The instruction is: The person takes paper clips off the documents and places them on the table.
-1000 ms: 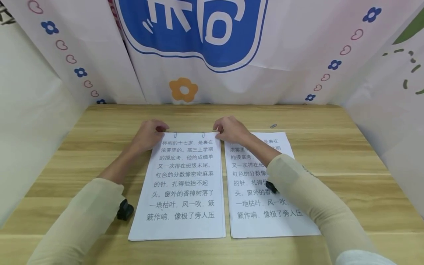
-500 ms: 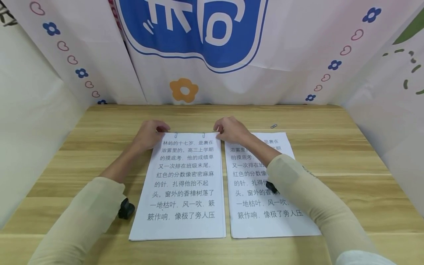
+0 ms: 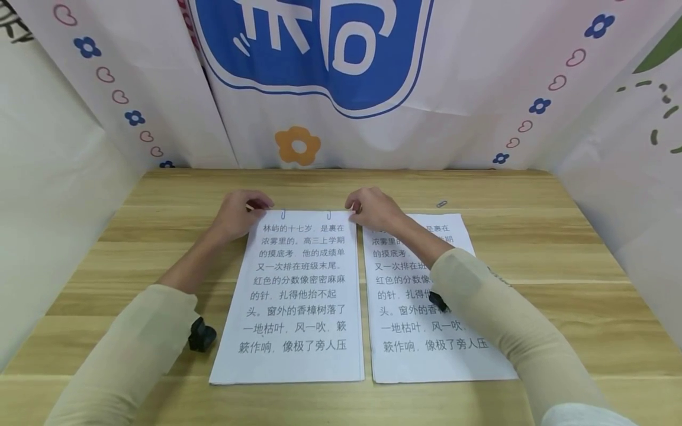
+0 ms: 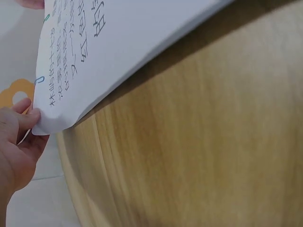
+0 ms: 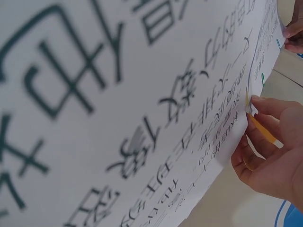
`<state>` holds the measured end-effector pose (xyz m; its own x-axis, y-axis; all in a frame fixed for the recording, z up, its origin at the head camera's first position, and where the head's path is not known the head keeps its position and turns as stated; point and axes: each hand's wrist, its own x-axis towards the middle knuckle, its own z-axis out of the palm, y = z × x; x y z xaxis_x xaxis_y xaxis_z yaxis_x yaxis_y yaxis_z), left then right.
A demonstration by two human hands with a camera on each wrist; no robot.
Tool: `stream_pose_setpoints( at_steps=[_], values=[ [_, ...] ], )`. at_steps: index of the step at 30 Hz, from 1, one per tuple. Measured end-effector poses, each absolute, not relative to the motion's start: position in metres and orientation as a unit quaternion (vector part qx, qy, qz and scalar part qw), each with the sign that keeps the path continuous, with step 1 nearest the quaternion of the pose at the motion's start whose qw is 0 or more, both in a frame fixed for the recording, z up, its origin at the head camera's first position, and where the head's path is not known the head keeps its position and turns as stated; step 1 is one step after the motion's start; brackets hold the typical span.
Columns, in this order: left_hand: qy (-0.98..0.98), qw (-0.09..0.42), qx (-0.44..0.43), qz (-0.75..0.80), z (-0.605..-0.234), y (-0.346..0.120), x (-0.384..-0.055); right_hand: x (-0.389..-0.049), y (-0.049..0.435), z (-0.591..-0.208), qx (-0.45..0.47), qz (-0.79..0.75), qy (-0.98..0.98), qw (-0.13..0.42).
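The left stack of printed paper [image 3: 298, 284] lies on the table with two paper clips on its top edge. In the left wrist view one is a blue paper clip [image 4: 39, 80] and the other a green paper clip [image 4: 46, 18]. My left hand [image 3: 238, 214] pinches the stack's top left corner, thumb over the paper. At the top right corner my right hand [image 3: 375, 210] pinches the sheets between thumb and fingers. That corner looks slightly raised in the right wrist view, where my right hand [image 5: 274, 146] is close up.
A second stack of printed paper [image 3: 421, 355] lies just right of the first, partly covered by my right forearm. Behind it a loose paper clip [image 3: 441, 203] rests on the wooden table [image 3: 559, 248]. A printed white backdrop [image 3: 453, 136] rises along the table's far edge.
The top edge of the left stack has risen slightly, and my left hand with it. Both hands keep their hold on the corners. The view has shifted a little.
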<state>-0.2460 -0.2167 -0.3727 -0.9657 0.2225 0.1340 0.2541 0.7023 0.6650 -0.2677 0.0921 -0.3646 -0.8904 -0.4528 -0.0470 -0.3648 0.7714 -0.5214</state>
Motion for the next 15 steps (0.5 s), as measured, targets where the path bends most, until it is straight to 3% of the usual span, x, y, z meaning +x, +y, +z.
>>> stream_pose_setpoints(
  at_steps=[15],
  values=[
    [-0.914,0.046,-0.125,-0.383,-0.3726,-0.2156,-0.2452,-0.2678,0.0929,-0.3651,-0.218,-0.297,0.928,0.056]
  ],
)
